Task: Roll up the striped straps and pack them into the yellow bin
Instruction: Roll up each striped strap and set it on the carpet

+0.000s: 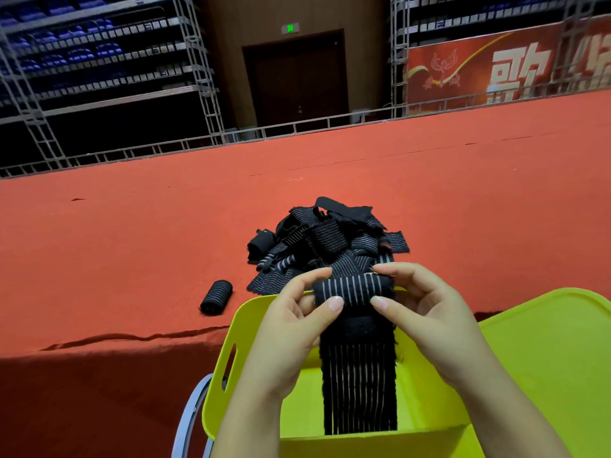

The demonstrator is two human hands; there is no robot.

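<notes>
A black strap with white stripes [360, 375] is held above the yellow bin [251, 375]. Its top end is partly rolled and its tail hangs down into the bin. My left hand [297, 328] pinches the roll's left end between thumb and fingers. My right hand [426, 319] pinches the right end. A pile of loose striped straps [327, 246] lies on the red table just beyond the bin. One rolled strap [216, 297] lies on the table left of the pile.
The red cloth-covered table [132, 242] stretches far left and right. A yellow lid [545, 352] lies to the right of the bin. A grey curved chair rim [191, 414] shows at the bin's lower left. Metal trusses and a dark doorway stand behind.
</notes>
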